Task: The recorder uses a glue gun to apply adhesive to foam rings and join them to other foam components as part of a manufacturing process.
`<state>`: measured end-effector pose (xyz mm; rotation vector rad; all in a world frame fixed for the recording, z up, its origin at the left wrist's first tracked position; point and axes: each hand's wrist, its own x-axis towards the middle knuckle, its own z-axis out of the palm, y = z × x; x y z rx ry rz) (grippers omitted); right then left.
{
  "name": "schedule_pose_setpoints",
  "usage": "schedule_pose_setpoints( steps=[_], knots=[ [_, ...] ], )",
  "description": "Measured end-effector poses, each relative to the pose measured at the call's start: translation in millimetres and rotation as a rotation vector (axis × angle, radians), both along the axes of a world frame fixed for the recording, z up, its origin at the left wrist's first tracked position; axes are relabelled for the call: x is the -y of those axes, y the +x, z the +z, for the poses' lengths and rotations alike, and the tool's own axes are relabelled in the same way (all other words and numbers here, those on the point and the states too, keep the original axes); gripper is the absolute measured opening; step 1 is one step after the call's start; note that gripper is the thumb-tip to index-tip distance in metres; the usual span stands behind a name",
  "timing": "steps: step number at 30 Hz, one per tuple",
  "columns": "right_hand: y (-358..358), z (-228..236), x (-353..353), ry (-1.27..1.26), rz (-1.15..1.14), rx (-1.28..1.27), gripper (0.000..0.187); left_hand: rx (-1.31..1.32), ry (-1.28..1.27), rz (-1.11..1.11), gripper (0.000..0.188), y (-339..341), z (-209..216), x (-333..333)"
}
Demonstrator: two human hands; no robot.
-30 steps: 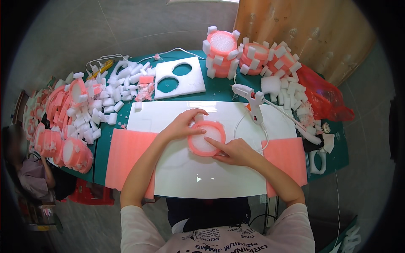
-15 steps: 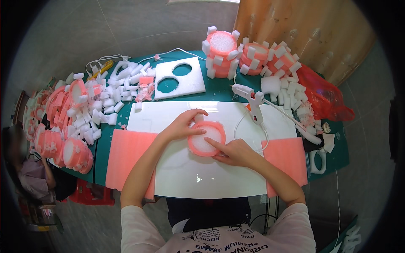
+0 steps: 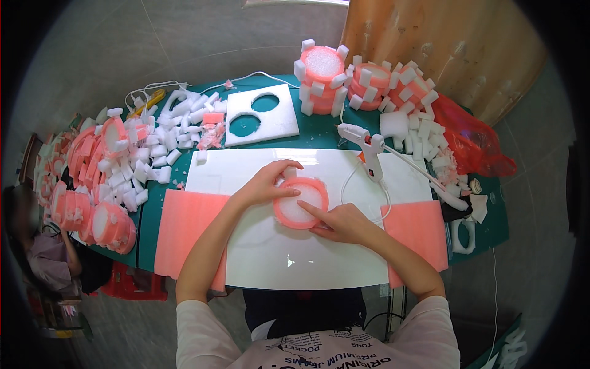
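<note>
A round foam piece, a pink ring (image 3: pixel 281 215) around a white disc (image 3: pixel 302 208), lies on the glossy white board (image 3: pixel 295 258) in front of me. My left hand (image 3: pixel 273 182) curls around its far left side, thumb over the rim. Under those fingers a small white foam block (image 3: pixel 289 174) is pressed against the ring's outer edge, partly hidden. From the right, my right hand (image 3: pixel 343 224) grips the near right rim, its index finger resting on the disc and the other fingers at the outer side.
A white glue gun (image 3: pixel 364 147) with its cable stands right of the ring. Pink foam sheets (image 3: pixel 187 224) flank the board. White foam blocks (image 3: pixel 153 150) heap at left; finished-looking rings with blocks (image 3: pixel 322 80) stack behind. A holed white foam sheet (image 3: pixel 264 129) lies at the back. Someone sits far left.
</note>
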<state>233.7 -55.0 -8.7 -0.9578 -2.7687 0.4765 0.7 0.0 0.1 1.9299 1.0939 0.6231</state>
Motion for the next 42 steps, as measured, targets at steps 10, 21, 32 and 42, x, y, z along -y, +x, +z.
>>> schedule_pose_setpoints(
  steps=[10,21,32,42],
  knots=[
    [0.6,-1.2,-0.4,0.005,0.010,-0.026,0.062,-0.006,-0.002,0.000,0.052,0.1,0.1,-0.2],
    [-0.2,0.7,0.3,0.045,-0.014,0.005,0.059,-0.006,-0.004,-0.004,0.051,0.0,0.9,-0.4],
    [0.7,-0.9,-0.5,0.015,0.004,-0.027,0.058,-0.004,0.000,-0.006,0.050,0.7,0.8,-0.3],
    [0.8,1.1,-0.4,-0.004,-0.001,-0.025,0.061,0.019,0.010,-0.003,0.049,0.7,1.1,0.2]
  ],
)
